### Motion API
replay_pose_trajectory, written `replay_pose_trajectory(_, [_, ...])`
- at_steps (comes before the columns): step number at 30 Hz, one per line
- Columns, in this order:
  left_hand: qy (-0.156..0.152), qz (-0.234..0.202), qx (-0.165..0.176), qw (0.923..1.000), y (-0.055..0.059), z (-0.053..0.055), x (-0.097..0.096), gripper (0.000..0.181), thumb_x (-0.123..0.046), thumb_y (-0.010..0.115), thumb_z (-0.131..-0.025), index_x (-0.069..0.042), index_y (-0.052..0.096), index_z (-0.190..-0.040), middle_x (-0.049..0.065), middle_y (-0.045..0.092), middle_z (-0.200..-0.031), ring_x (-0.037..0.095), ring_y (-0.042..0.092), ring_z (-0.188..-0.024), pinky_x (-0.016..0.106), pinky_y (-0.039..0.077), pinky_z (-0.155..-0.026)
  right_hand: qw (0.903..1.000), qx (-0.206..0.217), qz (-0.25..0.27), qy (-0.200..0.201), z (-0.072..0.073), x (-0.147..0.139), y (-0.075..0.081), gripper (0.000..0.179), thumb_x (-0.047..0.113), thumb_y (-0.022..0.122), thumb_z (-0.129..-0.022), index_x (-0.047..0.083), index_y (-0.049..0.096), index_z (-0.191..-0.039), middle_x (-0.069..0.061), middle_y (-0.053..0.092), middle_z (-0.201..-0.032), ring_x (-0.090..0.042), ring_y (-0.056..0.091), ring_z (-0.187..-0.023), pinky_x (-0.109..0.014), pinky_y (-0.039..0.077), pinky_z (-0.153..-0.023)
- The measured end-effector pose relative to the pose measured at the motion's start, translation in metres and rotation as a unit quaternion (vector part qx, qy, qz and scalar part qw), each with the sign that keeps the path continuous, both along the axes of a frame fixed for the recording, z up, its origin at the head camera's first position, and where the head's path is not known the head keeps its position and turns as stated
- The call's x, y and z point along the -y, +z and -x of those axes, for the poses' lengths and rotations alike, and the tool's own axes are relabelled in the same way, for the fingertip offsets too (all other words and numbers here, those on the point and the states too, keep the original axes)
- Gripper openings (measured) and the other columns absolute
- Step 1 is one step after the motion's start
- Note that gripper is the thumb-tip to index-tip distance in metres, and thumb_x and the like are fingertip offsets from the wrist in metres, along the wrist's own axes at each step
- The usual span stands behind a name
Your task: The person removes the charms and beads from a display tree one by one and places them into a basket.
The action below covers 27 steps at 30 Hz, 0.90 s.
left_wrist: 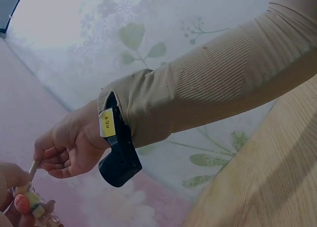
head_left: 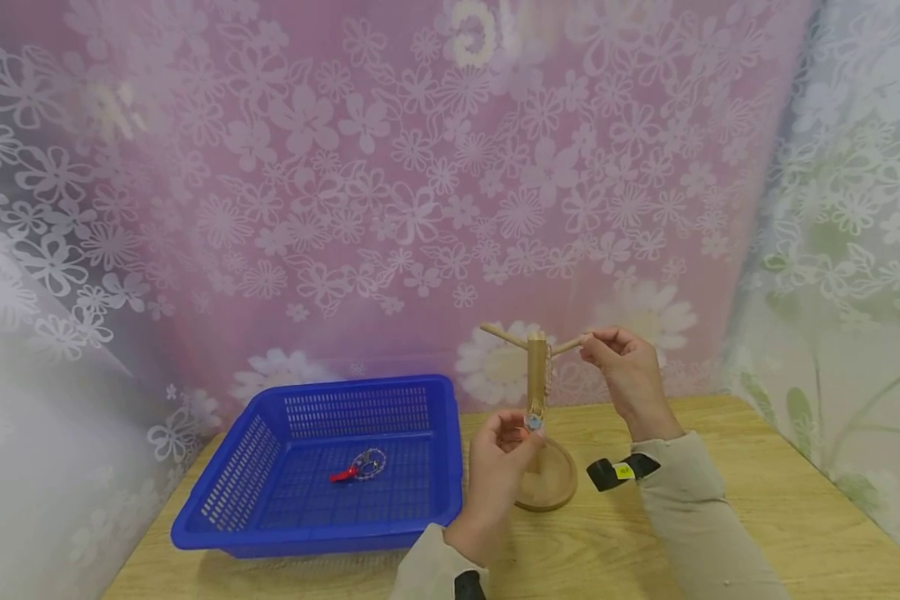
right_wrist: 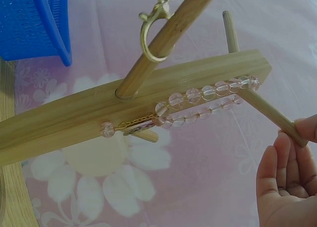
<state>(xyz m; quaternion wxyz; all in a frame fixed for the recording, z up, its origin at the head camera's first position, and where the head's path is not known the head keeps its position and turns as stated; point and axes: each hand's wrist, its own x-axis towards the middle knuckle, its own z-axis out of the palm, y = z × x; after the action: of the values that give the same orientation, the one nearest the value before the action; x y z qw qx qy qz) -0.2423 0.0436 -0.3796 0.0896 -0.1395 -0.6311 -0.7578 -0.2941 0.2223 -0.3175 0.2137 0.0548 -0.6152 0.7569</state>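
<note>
A wooden stand (head_left: 537,375) with a round base and several pegs stands right of the basket. My right hand (head_left: 628,371) pinches the tip of an upper peg (right_wrist: 272,113) between thumb and fingers. Over that peg hangs a bracelet (right_wrist: 193,94) of clear pink beads with a small gold chain. Low in front of the post, my left hand (head_left: 498,458) holds a keychain charm (head_left: 534,422), bluish in the head view. Orange and yellow parts show by its fingers in the left wrist view. A gold clasp (right_wrist: 143,41) loops around another peg (right_wrist: 158,51); what it joins runs out of frame.
Left on the wooden table (head_left: 780,492) stands a blue plastic basket (head_left: 450,467). Inside it lie a beaded loop (head_left: 378,454) and a red piece (head_left: 342,476). A pink flowered curtain (head_left: 420,208) hangs behind the table.
</note>
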Motion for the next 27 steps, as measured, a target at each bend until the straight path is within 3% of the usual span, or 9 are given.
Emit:
replay_pose_trajectory(9, [-0.025, 0.018, 0.02, 0.9993, 0.01, 0.001, 0.005, 0.022, -0.008, 0.073, -0.08, -0.003, 0.062, -0.099, -0.001, 0.055, -0.085, 0.012, 0.051, -0.08, 0.02, 0.045, -0.07, 0.9999, -0.008, 0.009, 0.007, -0.001, 0.0, 0.001, 0.009, 0.005, 0.065, -0.088, 0.011, 0.065, -0.081, 0.006, 0.064, -0.076, -0.006, 0.061, -0.071, -0.016, 0.051, -0.073])
replay_pose_trajectory(14, [-0.029, 0.03, 0.004, 0.9991, 0.018, 0.003, 0.01, 0.022, -0.004, 0.072, -0.08, 0.001, 0.061, -0.099, 0.003, 0.056, -0.083, 0.01, 0.051, -0.077, 0.019, 0.045, -0.069, 0.9999, -0.008, 0.012, 0.009, -0.001, 0.001, 0.0, 0.008, 0.005, 0.066, -0.087, 0.011, 0.064, -0.082, 0.006, 0.065, -0.078, -0.006, 0.061, -0.072, -0.017, 0.051, -0.074])
replay_pose_trajectory(19, [-0.032, 0.042, -0.013, 0.9985, 0.022, 0.007, 0.015, 0.022, -0.004, 0.071, -0.079, 0.002, 0.061, -0.098, -0.001, 0.055, -0.08, 0.009, 0.052, -0.077, 0.018, 0.044, -0.07, 1.0, -0.003, 0.008, 0.001, 0.0, 0.0, 0.0, 0.005, 0.007, 0.067, -0.086, 0.008, 0.063, -0.083, 0.006, 0.065, -0.079, -0.006, 0.061, -0.071, -0.017, 0.051, -0.074])
replay_pose_trajectory(27, [-0.031, 0.063, -0.007, 0.9975, 0.03, 0.013, 0.03, 0.024, -0.01, 0.072, -0.081, 0.0, 0.063, -0.1, -0.004, 0.055, -0.08, 0.01, 0.054, -0.078, 0.021, 0.047, -0.073, 0.9997, -0.01, 0.001, -0.022, -0.001, 0.001, -0.001, 0.002, 0.006, 0.067, -0.087, 0.005, 0.066, -0.086, 0.006, 0.065, -0.079, -0.006, 0.062, -0.07, -0.017, 0.052, -0.073])
